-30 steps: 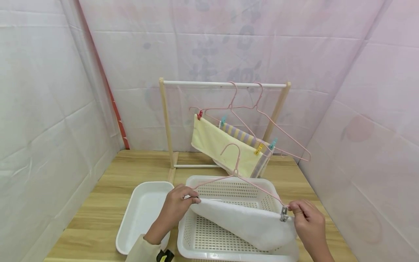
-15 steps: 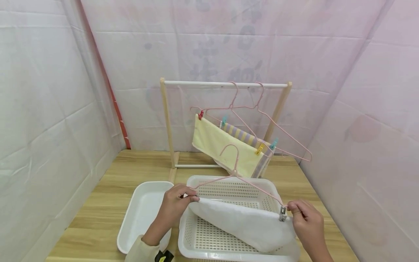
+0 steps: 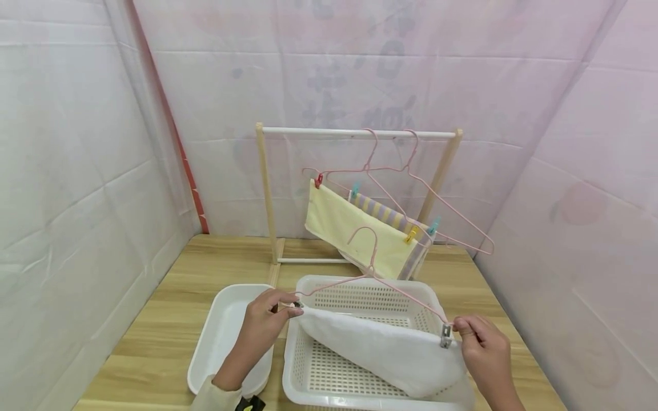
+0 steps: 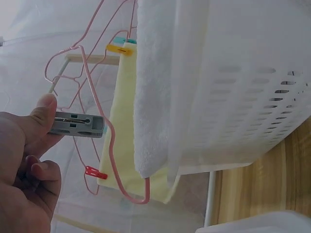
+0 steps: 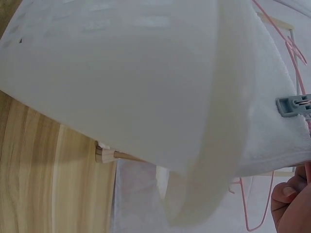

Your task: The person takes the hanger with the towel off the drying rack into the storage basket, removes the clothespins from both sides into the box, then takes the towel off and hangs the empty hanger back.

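A pink wire hanger is held over the white basket with a white towel draped from its lower bar. My left hand pinches a grey clothespin between thumb and fingers, beside the hanger's left end. In the left wrist view the peg points toward the pink wire, with the towel edge beyond it. My right hand grips the hanger's right end, at the towel's corner. Just inside that hand, a second grey clothespin is clipped over the towel and wire; it also shows in the right wrist view.
Beneath the towel stands a white perforated basket, with a white tray to its left. Behind, a wooden rack bears two pink hangers with a pegged yellow cloth and a striped cloth. Pale sheeting encloses the table.
My left hand has shifted a little left, away from the towel's left end, and the grey clothespin now shows at its fingertips. The right hand keeps its hold; the head view has turned slightly.
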